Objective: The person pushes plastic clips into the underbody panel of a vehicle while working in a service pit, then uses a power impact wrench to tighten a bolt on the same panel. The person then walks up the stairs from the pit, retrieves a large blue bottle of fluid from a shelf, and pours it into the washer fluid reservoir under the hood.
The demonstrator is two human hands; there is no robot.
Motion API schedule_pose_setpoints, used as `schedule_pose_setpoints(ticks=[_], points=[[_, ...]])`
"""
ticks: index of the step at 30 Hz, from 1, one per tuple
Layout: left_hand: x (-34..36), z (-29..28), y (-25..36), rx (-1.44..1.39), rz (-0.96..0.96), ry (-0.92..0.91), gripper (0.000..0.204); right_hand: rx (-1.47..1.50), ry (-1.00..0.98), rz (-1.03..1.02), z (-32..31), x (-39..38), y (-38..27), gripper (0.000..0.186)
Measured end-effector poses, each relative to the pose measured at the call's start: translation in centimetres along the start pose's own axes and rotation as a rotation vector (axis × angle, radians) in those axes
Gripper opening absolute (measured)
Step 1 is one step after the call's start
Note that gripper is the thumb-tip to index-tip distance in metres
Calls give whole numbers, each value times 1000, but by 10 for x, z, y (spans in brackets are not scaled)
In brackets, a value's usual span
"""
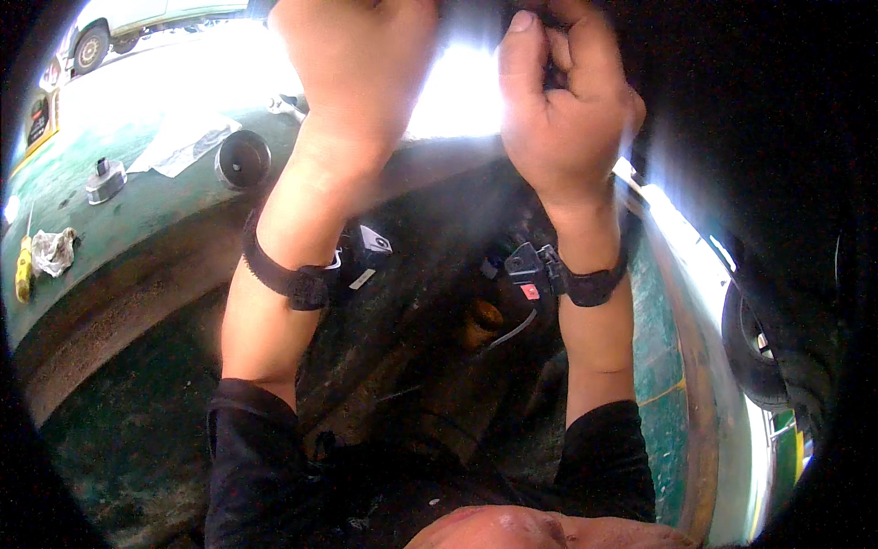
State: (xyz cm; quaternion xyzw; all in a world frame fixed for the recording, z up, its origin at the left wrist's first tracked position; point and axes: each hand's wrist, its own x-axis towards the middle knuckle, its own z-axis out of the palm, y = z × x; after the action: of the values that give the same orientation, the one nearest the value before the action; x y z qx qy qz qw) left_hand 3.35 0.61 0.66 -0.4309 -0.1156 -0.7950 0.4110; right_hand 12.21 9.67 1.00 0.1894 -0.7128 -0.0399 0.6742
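Both my arms reach up to the top of the view, black straps with small devices round the wrists. My left hand (352, 64) is raised at upper centre, its fingers cut off by the top edge. My right hand (567, 101) is beside it with fingers curled and thumb bent up, at a dark area (558, 64); what they grip, if anything, is hidden. Behind both hands is bright glare.
A green ledge (101, 238) curves along the left, bearing a round metal cup (242, 160), a metal cylinder (105, 183), white paper (178, 146), a yellow-handled screwdriver (23, 270) and crumpled tissue (53, 252). Beyond stands a white vehicle (128, 18). A tyre (750, 348) is at right.
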Motion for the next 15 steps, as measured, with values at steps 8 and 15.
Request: schedule_pose_setpoints(ticks=[8,15], points=[[1,-11,-9,92,-230,-62,9,164,59,-28,6,1,3,13],[7,-16,-20,-227,-641,52,19,113,-31,67,-4,0,-13,14]])
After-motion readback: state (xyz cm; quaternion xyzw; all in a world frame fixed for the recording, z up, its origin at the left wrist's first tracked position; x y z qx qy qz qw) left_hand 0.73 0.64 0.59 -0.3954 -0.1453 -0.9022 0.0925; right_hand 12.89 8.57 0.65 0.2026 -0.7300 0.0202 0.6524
